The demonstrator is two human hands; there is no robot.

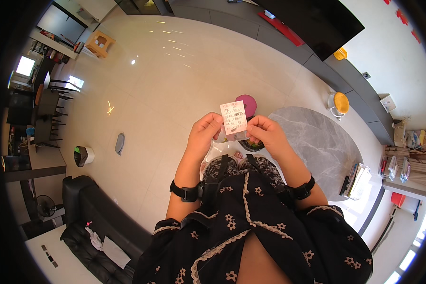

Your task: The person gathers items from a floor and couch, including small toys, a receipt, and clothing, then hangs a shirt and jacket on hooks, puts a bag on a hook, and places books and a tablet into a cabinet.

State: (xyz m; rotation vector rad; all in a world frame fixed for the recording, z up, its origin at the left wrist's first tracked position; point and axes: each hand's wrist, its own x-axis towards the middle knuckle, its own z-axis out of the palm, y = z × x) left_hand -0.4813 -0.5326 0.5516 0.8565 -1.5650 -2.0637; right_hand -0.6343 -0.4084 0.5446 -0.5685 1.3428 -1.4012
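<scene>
A small pale pink card [234, 113] with rows of handwriting is held up in front of my body, pinched at its sides between my left hand [207, 128] and my right hand [262, 130]. Just behind the card is a round magenta object [247, 102], partly covered by it. A dark round container [251, 146] shows below my right hand, and something clear and crinkled lies behind my fingers, too hidden to name. My feet, in sandals, show lower down.
An oval grey marble table [317, 146] stands at my right, bearing stacked papers [357, 182]. A yellow-topped stool [341, 103], low TV cabinet [288, 53] and wooden stool [99, 43] stand farther off. A black sofa [80, 194], small bin [84, 156] and dining chairs [59, 109] are left.
</scene>
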